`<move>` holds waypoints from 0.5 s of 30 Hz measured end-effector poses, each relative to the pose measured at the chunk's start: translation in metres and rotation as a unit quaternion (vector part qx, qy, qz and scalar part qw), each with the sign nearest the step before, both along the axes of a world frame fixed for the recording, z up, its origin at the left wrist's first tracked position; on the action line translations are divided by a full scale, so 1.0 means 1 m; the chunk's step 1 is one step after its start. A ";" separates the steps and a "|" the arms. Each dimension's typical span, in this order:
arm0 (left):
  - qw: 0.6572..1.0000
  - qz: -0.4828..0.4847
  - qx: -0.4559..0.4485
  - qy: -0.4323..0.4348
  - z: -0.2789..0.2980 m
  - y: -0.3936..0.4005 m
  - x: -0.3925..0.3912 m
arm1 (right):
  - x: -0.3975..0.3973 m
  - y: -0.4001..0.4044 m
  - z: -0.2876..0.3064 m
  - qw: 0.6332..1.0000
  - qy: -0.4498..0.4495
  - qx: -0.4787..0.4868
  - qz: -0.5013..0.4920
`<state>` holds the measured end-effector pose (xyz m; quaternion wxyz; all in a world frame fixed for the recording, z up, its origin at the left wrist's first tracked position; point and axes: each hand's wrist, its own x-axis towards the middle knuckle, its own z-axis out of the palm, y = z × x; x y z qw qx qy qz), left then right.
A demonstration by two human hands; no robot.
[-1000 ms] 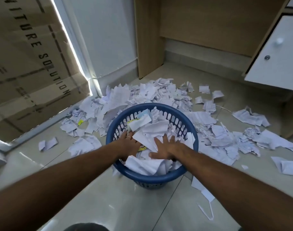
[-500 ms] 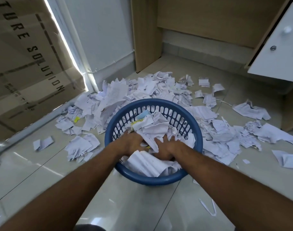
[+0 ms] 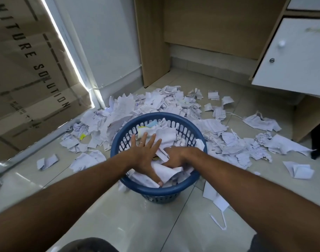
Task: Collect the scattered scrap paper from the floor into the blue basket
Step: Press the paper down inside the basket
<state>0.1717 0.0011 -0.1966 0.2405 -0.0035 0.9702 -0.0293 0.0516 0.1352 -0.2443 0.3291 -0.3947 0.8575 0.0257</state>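
Blue basket [image 3: 158, 189] heaped full, left hand [image 3: 143, 155] fingers spread pressing, right hand [image 3: 175, 157] fingers buried, unclear; scrap paper [image 3: 233, 142] behind and beside basket remains.

Both forearms were bare with no sleeves showing, the left hand [image 3: 144, 157] wore a thin ring [image 3: 141, 143] on one finger, the right hand [image 3: 175, 157] wore nothing visible, and dark cloth [image 3: 88, 245] showed at the bottom edge.

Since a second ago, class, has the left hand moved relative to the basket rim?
Yes. The left hand has opened flat and spread its fingers farther toward the far rim of the blue basket, pressing the paper.
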 end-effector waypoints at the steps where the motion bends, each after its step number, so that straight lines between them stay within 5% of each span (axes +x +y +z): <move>1: 1.000 -0.002 -0.010 0.007 -0.005 0.003 -0.004 | 0.011 0.004 0.025 1.000 0.008 0.005 0.008; 7: 0.999 0.017 -0.035 -0.033 -0.023 0.019 -0.021 | 0.014 0.031 0.097 0.981 0.072 -0.164 -0.072; 11: 0.996 0.036 -0.044 -0.069 -0.036 0.019 -0.031 | 0.004 0.066 0.086 0.921 0.262 -0.255 -0.137; 15: 0.993 0.041 -0.055 -0.098 -0.046 0.022 -0.039 | 0.005 0.087 0.055 0.918 0.141 -0.269 -0.254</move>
